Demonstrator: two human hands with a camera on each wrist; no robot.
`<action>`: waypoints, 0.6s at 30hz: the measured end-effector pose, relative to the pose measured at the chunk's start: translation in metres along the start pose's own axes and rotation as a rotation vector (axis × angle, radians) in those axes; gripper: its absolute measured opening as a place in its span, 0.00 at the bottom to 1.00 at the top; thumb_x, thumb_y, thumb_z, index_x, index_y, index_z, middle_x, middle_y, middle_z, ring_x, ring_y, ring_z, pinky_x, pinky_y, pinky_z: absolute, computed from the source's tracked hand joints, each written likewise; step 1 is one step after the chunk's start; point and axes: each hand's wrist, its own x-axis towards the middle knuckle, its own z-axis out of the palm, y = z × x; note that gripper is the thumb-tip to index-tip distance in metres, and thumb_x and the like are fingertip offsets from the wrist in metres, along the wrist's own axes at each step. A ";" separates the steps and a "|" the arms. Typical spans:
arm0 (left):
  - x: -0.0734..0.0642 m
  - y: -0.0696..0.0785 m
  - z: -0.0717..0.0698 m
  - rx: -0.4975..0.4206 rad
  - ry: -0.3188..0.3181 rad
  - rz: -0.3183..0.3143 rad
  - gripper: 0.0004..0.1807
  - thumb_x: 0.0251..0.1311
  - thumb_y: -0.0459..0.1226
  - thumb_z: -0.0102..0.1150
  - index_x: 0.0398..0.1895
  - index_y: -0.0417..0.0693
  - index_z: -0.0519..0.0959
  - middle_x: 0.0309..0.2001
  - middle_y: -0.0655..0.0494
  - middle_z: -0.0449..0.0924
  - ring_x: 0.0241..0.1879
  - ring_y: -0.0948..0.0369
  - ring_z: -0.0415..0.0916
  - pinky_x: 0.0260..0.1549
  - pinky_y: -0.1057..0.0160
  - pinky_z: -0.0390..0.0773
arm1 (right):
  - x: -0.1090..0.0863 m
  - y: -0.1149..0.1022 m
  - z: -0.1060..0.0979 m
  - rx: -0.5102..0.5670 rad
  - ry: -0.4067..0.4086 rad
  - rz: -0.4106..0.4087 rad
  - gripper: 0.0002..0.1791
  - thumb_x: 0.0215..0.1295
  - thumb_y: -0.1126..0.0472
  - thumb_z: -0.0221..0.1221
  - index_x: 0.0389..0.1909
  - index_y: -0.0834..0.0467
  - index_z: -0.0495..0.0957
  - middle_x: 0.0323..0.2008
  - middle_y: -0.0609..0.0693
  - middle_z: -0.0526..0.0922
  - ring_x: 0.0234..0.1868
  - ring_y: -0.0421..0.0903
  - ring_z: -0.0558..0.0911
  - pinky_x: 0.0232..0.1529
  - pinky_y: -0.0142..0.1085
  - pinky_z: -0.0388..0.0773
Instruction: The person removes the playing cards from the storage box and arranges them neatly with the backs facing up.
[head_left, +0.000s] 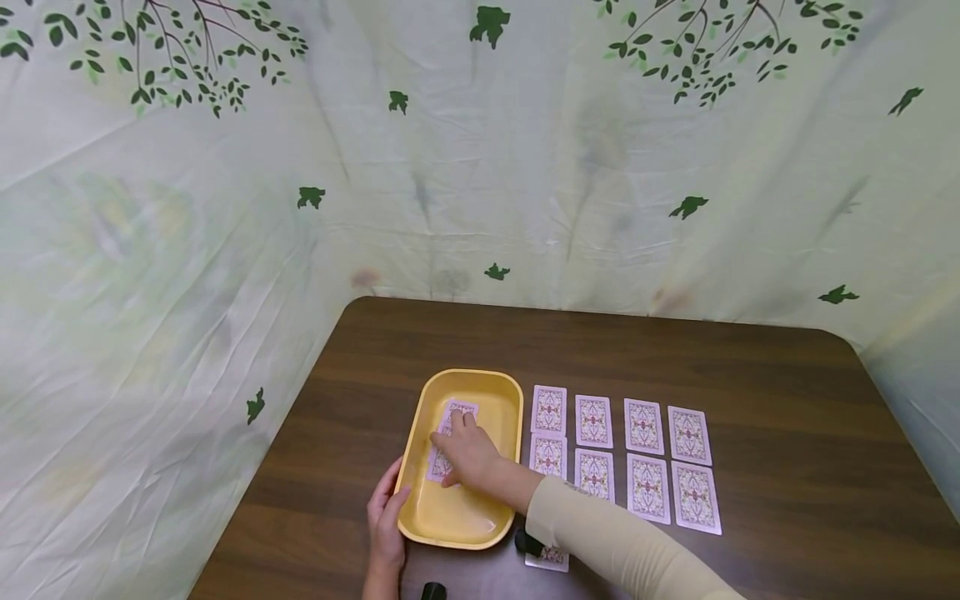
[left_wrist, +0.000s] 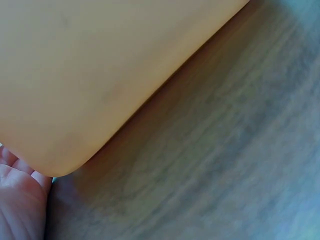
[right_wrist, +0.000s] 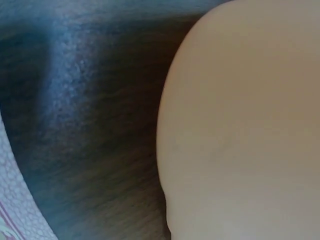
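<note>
A yellow tray (head_left: pixel 498 521) stands on the dark wood table, and my left hand (head_left: pixel 386 517) grips its near left edge. The thumb lies at the rim, with the fingers along the outer wall. In the left wrist view, part of the left palm (left_wrist: pixel 20 200) shows beside the tray's pale wall (left_wrist: pixel 100 85). Reaching in from the right, my right hand (head_left: pixel 471 454) lies with spread fingers over a patterned playing card (head_left: pixel 441 465) in the tray. Its thumb is at the card's lower end; the hand covers the card's middle.
Several face-down playing cards (head_left: pixel 643 427) lie in rows to the tray's right. One near card (head_left: pixel 551 560) is partly hidden by a black wrist device (head_left: pixel 528 542) and the right sleeve (head_left: pixel 600 533). A leaf-printed cloth (head_left: pixel 525 167) hangs behind the table (head_left: pixel 787 400).
</note>
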 end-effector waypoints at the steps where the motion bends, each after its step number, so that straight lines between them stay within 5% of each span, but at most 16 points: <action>1: 0.000 0.000 0.000 0.001 0.001 0.000 0.20 0.60 0.23 0.41 0.56 0.19 0.63 0.50 0.51 0.75 0.46 0.59 0.73 0.44 0.67 0.73 | 0.000 0.000 0.000 0.004 -0.002 -0.002 0.37 0.38 0.42 0.69 0.53 0.50 0.74 0.41 0.54 0.65 0.40 0.48 0.65 0.29 0.30 0.70; 18: -0.001 0.000 0.000 -0.012 0.003 0.013 0.21 0.60 0.22 0.41 0.56 0.18 0.62 0.50 0.54 0.76 0.46 0.61 0.73 0.45 0.68 0.72 | -0.008 0.013 -0.012 0.151 0.059 -0.070 0.34 0.44 0.44 0.66 0.54 0.51 0.70 0.49 0.59 0.64 0.48 0.52 0.66 0.42 0.38 0.72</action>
